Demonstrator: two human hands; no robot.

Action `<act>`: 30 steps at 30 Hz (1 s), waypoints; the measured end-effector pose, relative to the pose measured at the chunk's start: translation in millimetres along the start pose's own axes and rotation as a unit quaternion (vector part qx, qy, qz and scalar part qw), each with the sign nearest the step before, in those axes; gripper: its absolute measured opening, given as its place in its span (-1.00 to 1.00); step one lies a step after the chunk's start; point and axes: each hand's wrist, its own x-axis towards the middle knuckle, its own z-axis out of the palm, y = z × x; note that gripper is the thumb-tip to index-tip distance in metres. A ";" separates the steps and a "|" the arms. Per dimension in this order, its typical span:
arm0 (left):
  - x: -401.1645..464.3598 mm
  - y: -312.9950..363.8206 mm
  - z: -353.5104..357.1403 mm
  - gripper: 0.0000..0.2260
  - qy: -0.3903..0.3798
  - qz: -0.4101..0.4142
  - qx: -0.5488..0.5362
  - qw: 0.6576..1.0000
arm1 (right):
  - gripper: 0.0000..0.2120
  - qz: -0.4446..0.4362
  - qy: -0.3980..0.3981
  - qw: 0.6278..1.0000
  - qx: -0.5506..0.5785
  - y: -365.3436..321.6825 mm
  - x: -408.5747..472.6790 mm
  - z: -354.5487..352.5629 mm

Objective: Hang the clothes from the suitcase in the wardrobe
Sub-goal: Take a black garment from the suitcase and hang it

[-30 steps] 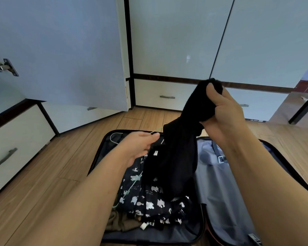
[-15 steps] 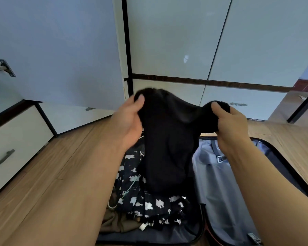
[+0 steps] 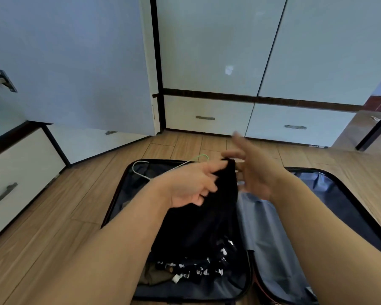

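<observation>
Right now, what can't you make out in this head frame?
- Right hand: motion-blurred, so whether it touches the black garment is unclear.
- Left hand: fingers blurred; grip on the garment's top looks likely.
- Hangers: lower parts hidden behind the left arm.
- Patterned clothing in the suitcase: mostly covered by the garment.
- Wardrobe interior: cut off by the left edge, behind the open door.
</observation>
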 end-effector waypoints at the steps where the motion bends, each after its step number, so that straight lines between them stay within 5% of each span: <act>1: 1.1 -3.9 2.2 -0.48 -0.016 -0.017 -0.003 1.000 | -0.59 0.018 -0.024 0.999 -0.038 3.8 0.5 4.2; 3: -1.8 -2.0 4.2 -0.60 -0.020 -0.034 0.012 0.999 | -0.84 0.041 -0.002 0.997 -0.064 11.3 5.6 11.8; 5: -4.5 -0.7 -3.9 -0.71 0.027 -0.041 0.052 0.997 | -0.86 0.023 0.049 0.996 -0.065 14.1 9.2 13.0; 8: -4.2 -17.5 -28.7 -0.82 0.239 -0.042 0.112 0.964 | -0.84 -0.061 0.061 0.996 -0.021 5.8 8.0 5.1; 11: -3.3 -44.7 -44.4 -0.50 0.396 -0.098 0.161 0.899 | -0.83 -0.138 -0.017 0.990 0.030 -10.3 -4.8 2.0; 14: -1.7 -66.6 -50.1 -0.09 0.400 -0.177 0.137 0.889 | -0.82 -0.186 -0.096 0.970 0.119 -22.5 -16.0 5.0; 16: -0.9 -78.6 -46.9 0.02 0.376 -0.208 0.138 0.892 | -0.80 -0.204 -0.123 0.956 0.174 -26.8 -19.1 8.0; 18: 0.9 -88.8 -40.7 -0.17 0.361 -0.201 0.115 0.903 | -0.79 -0.213 -0.136 0.948 0.195 -28.2 -21.0 9.8; 21: 1.8 -92.9 -38.7 -0.74 0.349 -0.160 0.049 0.922 | -0.75 -0.215 -0.116 0.955 0.168 -26.9 -19.6 7.1; 27: -5.1 -55.9 -43.0 -0.81 0.351 0.031 -0.048 0.935 | -0.70 -0.145 0.048 0.978 -0.139 -16.0 -3.6 -9.1; 28: -5.9 -47.2 -39.6 -0.80 0.328 0.055 -0.051 0.942 | -0.66 -0.115 0.063 0.953 -0.273 -12.6 0.6 -10.1; 30: -5.0 -34.4 -31.7 -0.77 0.282 0.083 -0.062 0.954 | -0.67 -0.050 0.088 0.813 -0.573 -3.9 9.3 -9.2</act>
